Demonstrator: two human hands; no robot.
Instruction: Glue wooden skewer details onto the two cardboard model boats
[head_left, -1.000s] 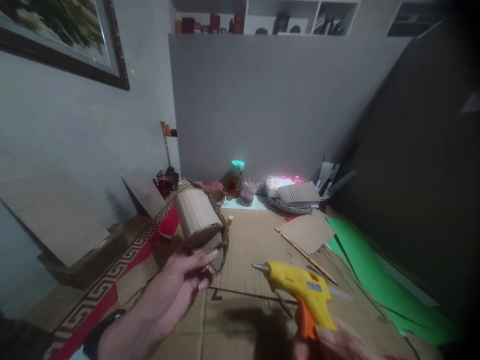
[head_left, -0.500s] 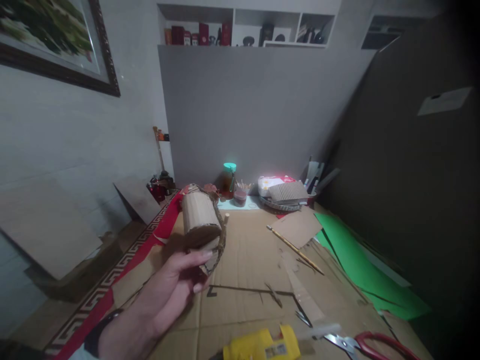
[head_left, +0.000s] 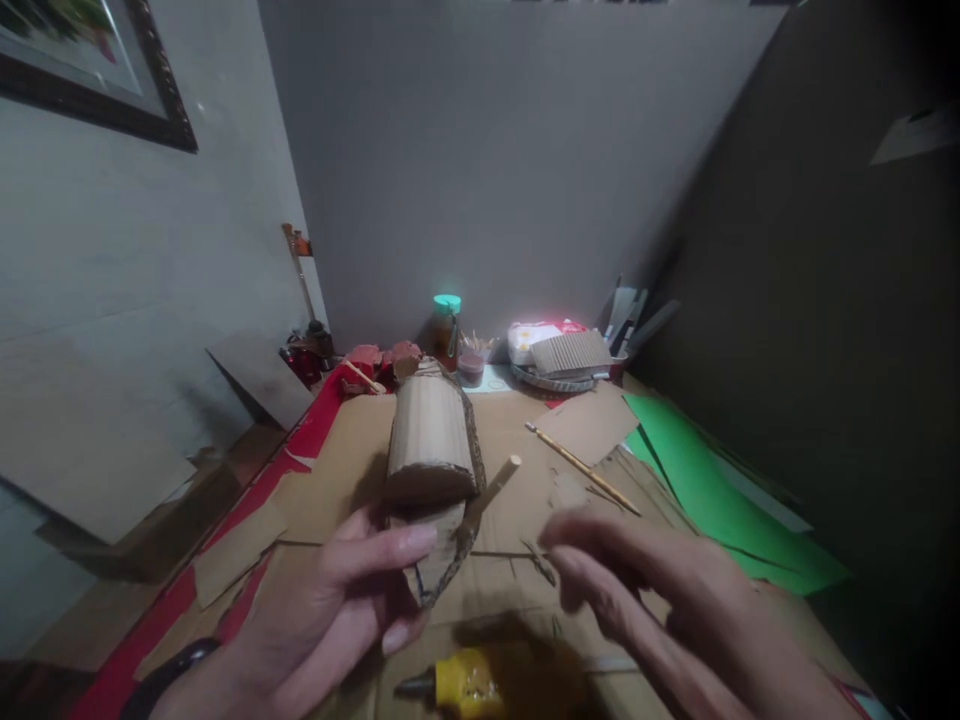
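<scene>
Cardboard sheet [head_left: 345, 435] beneath glue gun [head_left: 471, 682], partly out of view

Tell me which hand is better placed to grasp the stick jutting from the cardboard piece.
Probably the right hand: it is nearer the free end of the stick and holds nothing visible. The left hand is occupied, gripping the cardboard piece.

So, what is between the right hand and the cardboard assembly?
In the head view, a small twig-like scrap lies on the cardboard sheet near the right hand; from the held cardboard assembly, a round stick slants into this gap.
</scene>
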